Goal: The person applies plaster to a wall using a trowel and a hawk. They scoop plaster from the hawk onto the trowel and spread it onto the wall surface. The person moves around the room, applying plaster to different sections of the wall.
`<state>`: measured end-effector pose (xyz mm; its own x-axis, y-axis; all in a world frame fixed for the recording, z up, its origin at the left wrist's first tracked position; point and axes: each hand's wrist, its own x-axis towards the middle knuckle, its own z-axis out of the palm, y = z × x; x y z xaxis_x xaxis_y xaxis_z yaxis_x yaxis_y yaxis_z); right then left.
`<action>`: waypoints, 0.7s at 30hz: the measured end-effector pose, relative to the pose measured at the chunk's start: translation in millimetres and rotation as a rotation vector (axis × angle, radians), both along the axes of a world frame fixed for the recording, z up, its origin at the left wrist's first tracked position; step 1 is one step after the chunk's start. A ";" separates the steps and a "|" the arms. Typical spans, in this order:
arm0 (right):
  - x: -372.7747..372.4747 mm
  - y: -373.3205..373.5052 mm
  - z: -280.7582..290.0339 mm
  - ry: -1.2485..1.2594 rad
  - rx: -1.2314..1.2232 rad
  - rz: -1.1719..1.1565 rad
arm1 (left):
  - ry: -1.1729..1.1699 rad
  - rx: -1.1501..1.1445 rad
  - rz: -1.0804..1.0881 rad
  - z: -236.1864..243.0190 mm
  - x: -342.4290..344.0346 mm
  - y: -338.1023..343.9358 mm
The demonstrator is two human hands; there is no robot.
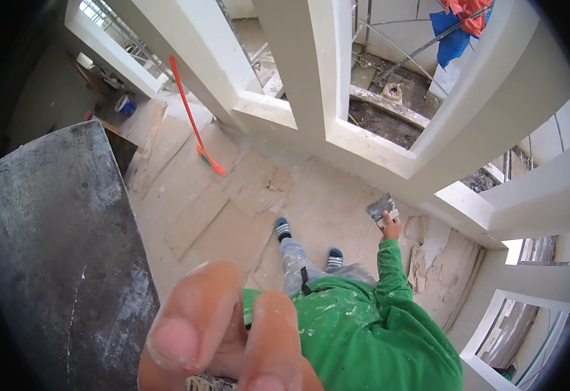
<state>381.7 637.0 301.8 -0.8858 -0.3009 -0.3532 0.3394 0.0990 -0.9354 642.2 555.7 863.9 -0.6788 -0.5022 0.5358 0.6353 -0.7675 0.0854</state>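
Out to the right, my right hand [392, 228] is closed around a wide putty knife [380, 206]. Its flat grey blade is smeared with white and points toward the wall with the window openings. My left hand [223, 326] looms large at the lower middle, very close to the camera, with its fingers curled. Below those fingers peeks a white-and-dark smeared edge [210, 383]; what it belongs to is hidden. The green sleeve and shirt [363, 319] carry white splashes.
A large dark, stained board [63, 241] stands at left. A broom [210, 159] with a red handle leans against the wall. Cardboard sheets [200, 228] cover the floor around my striped sandals [283, 228]. A blue bucket [125, 105] stands far left. Scaffolding shows outside the window openings.
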 end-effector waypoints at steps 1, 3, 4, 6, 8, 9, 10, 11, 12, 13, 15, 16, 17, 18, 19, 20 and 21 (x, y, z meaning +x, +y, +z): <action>-2.7 3.5 0.0 -0.054 -0.045 -0.004 | 0.060 0.008 0.003 -2.1 -2.7 3.6; -3.6 9.1 9.2 -0.176 -0.132 -0.024 | 0.285 -0.062 0.090 -30.3 -25.7 0.6; -6.5 15.8 8.5 -0.168 -0.153 -0.053 | 0.331 -0.071 0.117 -49.4 -33.4 -8.3; -1.3 11.9 37.2 -0.172 -0.217 -0.064 | 0.123 -0.085 0.228 -51.2 -25.5 -18.9; -2.1 6.3 57.4 -0.096 -0.091 -0.036 | -0.048 -0.093 0.306 -53.8 -22.2 -29.1; -3.7 3.9 61.3 0.056 0.018 0.013 | -0.173 -0.095 0.378 -67.7 -20.6 -36.1; 1.1 -2.8 68.4 0.197 0.122 0.066 | -0.306 -0.105 0.453 -77.6 -17.9 -42.0; 16.6 -20.6 104.7 0.459 0.045 0.089 | -0.486 -0.112 0.588 -104.8 -9.4 -53.0; 34.8 -36.5 154.0 0.726 -0.025 0.108 | -0.640 -0.107 0.568 -124.2 -2.9 -55.4; 46.5 -42.3 188.5 0.900 0.018 0.177 | -0.780 -0.106 0.515 -144.8 -0.7 -59.0; 68.0 -49.6 231.0 1.197 0.047 0.301 | -0.986 -0.065 0.351 -217.2 8.8 -55.2; 78.2 -53.1 241.5 1.319 0.022 0.359 | -1.052 -0.032 0.266 -253.3 14.1 -47.8; 88.3 -57.8 248.2 1.384 -0.020 0.419 | -1.097 0.000 0.204 -276.6 18.1 -39.1; 97.0 -58.8 251.0 1.450 -0.055 0.486 | -1.109 0.030 0.181 -281.4 15.6 -33.1; 103.2 -58.9 245.7 1.434 -0.136 0.544 | -1.122 0.061 0.159 -286.2 13.9 -28.1; 107.7 -60.0 237.0 1.415 -0.222 0.606 | -1.136 0.094 0.142 -287.3 11.1 -24.9; 110.2 -60.9 228.4 1.432 -0.212 0.612 | -1.200 0.091 0.217 -286.4 10.3 -23.5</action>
